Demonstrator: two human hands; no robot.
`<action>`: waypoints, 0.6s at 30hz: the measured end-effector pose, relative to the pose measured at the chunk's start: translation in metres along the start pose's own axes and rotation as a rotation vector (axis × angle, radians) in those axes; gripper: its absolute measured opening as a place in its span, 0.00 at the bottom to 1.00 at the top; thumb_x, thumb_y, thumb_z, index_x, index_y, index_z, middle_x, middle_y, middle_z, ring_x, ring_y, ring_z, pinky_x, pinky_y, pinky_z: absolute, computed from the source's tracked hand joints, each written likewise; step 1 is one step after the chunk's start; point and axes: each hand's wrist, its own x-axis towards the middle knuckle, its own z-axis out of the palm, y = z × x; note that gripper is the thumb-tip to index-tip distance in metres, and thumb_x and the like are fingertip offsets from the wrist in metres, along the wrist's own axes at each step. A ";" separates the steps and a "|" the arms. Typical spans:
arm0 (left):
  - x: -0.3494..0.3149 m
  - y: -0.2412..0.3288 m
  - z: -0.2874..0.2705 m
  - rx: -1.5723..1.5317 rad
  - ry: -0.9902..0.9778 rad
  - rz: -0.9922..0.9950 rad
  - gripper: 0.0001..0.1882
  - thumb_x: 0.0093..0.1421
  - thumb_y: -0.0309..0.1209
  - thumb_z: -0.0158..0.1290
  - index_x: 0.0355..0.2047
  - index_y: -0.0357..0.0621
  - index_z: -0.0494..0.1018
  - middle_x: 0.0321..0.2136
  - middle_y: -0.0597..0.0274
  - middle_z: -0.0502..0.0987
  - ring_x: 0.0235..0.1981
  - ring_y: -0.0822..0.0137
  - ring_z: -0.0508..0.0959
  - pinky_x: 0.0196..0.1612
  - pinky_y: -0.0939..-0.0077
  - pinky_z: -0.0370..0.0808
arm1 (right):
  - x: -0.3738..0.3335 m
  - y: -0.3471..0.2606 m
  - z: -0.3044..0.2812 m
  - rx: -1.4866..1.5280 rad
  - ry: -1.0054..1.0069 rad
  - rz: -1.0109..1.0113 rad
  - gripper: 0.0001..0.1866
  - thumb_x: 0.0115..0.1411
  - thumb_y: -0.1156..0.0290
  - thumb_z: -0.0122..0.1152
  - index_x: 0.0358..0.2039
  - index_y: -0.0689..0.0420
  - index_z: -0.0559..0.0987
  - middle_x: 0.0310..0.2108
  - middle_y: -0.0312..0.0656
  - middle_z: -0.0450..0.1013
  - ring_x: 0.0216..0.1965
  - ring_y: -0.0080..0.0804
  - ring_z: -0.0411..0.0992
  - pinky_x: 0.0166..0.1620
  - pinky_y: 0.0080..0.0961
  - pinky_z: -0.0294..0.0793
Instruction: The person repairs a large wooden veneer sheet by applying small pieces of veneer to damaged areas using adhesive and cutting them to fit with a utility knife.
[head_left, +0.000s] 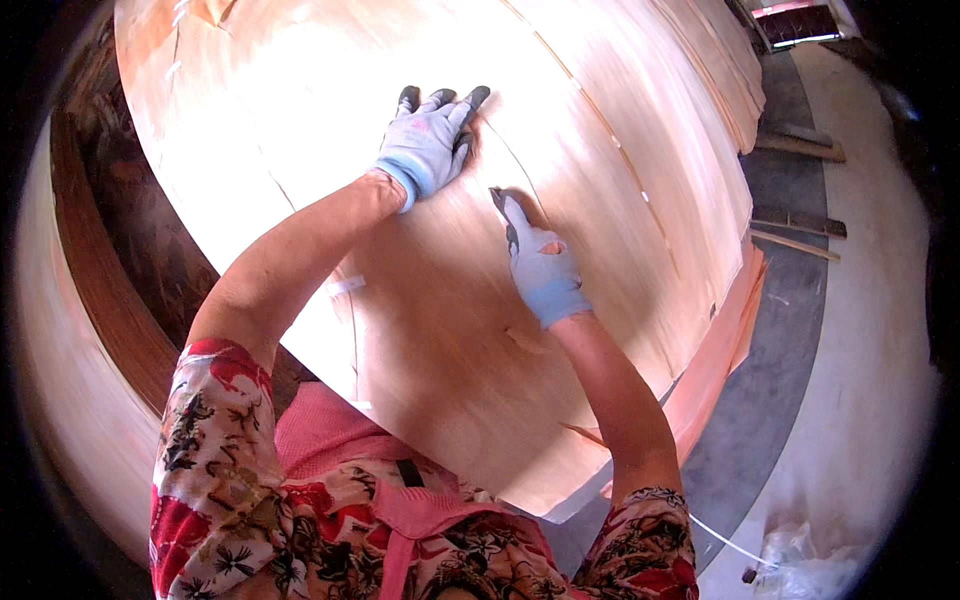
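Note:
A broad sheet of pale wood veneer [440,330] lies under both hands, crossed by thin seams and small bits of white tape. My left hand [425,145], in a grey glove with dark fingertips and a blue cuff, presses flat on it with fingers spread. Close by on the right, my right hand [545,265] wears a matching glove with a hole on its back. Its index finger points along the sheet beside a short dark seam, and the other fingers are curled in. Whatever they may hold is hidden.
More veneer edges [735,340] stick out at the right, above a grey floor strip [770,390]. Wooden pieces [800,220] jut out there. A curved brown wooden edge [100,270] runs along the left. Clear plastic [810,565] lies at the lower right.

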 end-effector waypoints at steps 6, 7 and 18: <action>-0.004 0.016 0.007 0.063 0.050 -0.033 0.43 0.60 0.56 0.54 0.70 0.59 0.51 0.58 0.48 0.69 0.63 0.54 0.66 0.68 0.49 0.52 | -0.036 0.024 0.007 0.038 -0.023 -0.018 0.28 0.65 0.67 0.45 0.66 0.37 0.61 0.33 0.56 0.77 0.32 0.55 0.77 0.35 0.51 0.75; -0.004 0.013 0.012 0.082 0.092 -0.016 0.44 0.59 0.57 0.55 0.70 0.60 0.51 0.58 0.50 0.69 0.63 0.54 0.66 0.68 0.50 0.52 | -0.052 0.032 0.012 0.087 -0.019 -0.030 0.28 0.65 0.67 0.46 0.66 0.37 0.62 0.34 0.56 0.77 0.33 0.55 0.77 0.35 0.51 0.75; -0.003 0.006 0.017 0.160 0.095 0.015 0.45 0.60 0.58 0.52 0.72 0.60 0.47 0.65 0.51 0.62 0.68 0.51 0.58 0.70 0.45 0.46 | -0.179 0.128 0.011 0.157 -0.157 -0.017 0.27 0.65 0.71 0.49 0.65 0.39 0.66 0.45 0.52 0.77 0.37 0.54 0.78 0.38 0.45 0.77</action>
